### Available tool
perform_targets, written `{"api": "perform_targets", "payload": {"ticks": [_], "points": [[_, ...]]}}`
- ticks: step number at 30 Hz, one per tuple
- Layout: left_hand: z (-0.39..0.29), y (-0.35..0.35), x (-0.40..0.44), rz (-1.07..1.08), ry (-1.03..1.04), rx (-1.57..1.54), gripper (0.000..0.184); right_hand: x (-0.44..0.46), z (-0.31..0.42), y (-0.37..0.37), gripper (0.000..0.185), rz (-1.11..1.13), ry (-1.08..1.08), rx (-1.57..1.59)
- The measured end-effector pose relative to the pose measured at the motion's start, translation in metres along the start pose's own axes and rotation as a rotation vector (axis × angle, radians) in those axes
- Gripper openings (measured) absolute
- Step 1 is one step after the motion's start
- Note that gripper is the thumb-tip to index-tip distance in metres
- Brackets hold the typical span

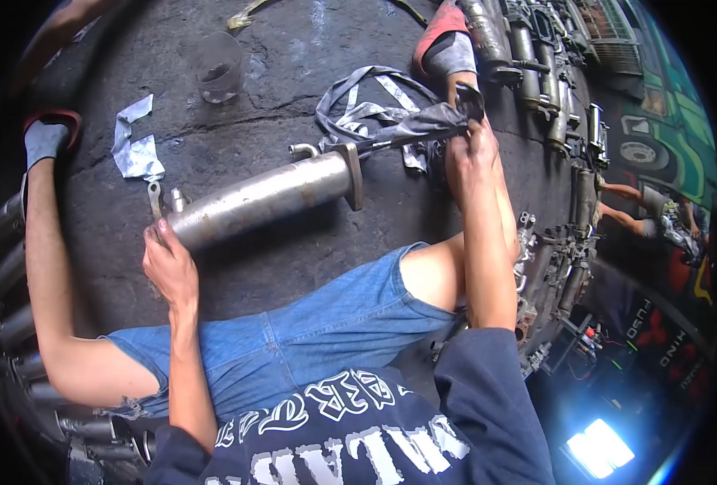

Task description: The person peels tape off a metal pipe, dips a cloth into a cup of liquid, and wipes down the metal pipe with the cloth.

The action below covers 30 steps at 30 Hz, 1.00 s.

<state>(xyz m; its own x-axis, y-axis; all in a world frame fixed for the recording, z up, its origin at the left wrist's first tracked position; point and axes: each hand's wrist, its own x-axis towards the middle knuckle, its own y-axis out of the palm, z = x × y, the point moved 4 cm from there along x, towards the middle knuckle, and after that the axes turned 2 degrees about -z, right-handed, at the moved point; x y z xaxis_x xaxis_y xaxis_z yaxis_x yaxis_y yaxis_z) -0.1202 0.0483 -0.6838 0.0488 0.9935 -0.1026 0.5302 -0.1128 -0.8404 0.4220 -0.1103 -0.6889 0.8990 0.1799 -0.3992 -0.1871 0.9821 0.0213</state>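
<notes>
A metal cylinder (261, 198) with a flange at its right end and short pipe stubs lies across the floor between the legs. My left hand (171, 263) grips its left end, beside a small metal tab with a hole (155, 198). On the right, my right hand (473, 149) is closed on a twisted grey cloth strip (427, 123), near the right leg. Thin dark rods or strips run from beside the cloth to the flange; whether they enter the cylinder is hidden. More of the cloth lies in loops on the floor.
A clear plastic cup (219, 77) stands on the dark floor (281, 97). A shiny crumpled strip (136, 145) lies left of it. Metal cylinders (528, 69) line the right side, others the left edge. Another person's legs (629, 206) and a bright lamp (601, 449) are at right.
</notes>
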Motion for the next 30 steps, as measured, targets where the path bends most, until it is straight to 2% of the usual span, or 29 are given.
{"api": "perform_targets", "payload": {"ticks": [2,4,6,7,8,9,11,12,13,14,16,18,22,23,24,25,27,30], "points": [[0.004,0.001,-0.011,-0.070,0.031,-0.059,0.039,0.006,0.000,0.025,0.027,0.070,-0.064,0.163],[0.008,-0.001,-0.022,-0.075,0.040,-0.056,0.035,0.015,0.001,0.044,0.030,-0.103,-0.204,0.234],[0.016,-0.004,-0.024,-0.128,0.107,-0.036,0.034,0.046,0.023,0.044,0.033,-0.123,-0.496,-0.062],[0.018,-0.007,-0.023,-0.156,0.128,-0.068,0.033,0.063,0.035,0.042,0.032,-0.236,-0.558,-0.110],[0.019,-0.007,-0.022,-0.165,0.129,-0.060,0.033,0.082,0.050,0.039,0.032,-0.241,-0.563,-0.108],[0.022,-0.008,-0.022,-0.136,0.109,-0.049,0.033,0.091,0.067,0.046,0.035,-0.076,-0.578,0.102],[0.025,-0.009,-0.024,-0.121,0.102,-0.027,0.032,0.086,0.104,0.045,0.030,-0.112,-0.623,-0.089],[0.023,-0.008,-0.024,-0.128,0.102,-0.007,0.032,0.096,0.118,0.041,0.024,-0.136,-0.796,-0.271],[0.022,-0.007,-0.023,-0.138,0.087,-0.012,0.032,0.044,0.138,0.058,0.020,-0.153,-0.957,-0.442],[0.021,-0.007,-0.021,-0.144,0.071,-0.018,0.032,0.012,0.142,0.068,0.023,-0.016,-0.942,-0.345],[0.018,-0.008,-0.013,-0.120,0.045,-0.018,0.032,-0.062,0.141,0.090,0.023,0.112,-0.902,-0.493],[0.013,-0.010,-0.003,-0.093,0.020,-0.059,0.034,-0.089,0.111,0.083,0.025,0.263,-0.945,-0.668],[0.013,-0.011,0.014,-0.029,-0.021,-0.048,0.037,-0.200,0.028,0.099,0.026,0.559,-0.850,-0.868],[0.013,-0.011,0.017,-0.019,-0.030,-0.060,0.037,-0.231,0.012,0.109,0.027,0.645,-0.979,-0.978],[0.012,-0.010,0.021,-0.008,-0.038,-0.072,0.038,-0.254,-0.011,0.116,0.029,0.695,-0.956,-1.002],[0.013,-0.010,0.023,-0.002,-0.038,-0.088,0.040,-0.270,-0.039,0.125,0.027,0.728,-0.833,-1.051],[0.016,-0.009,0.028,-0.012,-0.050,-0.089,0.041,-0.306,-0.083,0.153,0.022,0.752,-0.916,-1.208],[0.023,-0.002,0.036,0.002,-0.081,-0.125,0.044,-0.371,-0.134,0.197,0.019,0.952,-0.902,-0.980]]}}
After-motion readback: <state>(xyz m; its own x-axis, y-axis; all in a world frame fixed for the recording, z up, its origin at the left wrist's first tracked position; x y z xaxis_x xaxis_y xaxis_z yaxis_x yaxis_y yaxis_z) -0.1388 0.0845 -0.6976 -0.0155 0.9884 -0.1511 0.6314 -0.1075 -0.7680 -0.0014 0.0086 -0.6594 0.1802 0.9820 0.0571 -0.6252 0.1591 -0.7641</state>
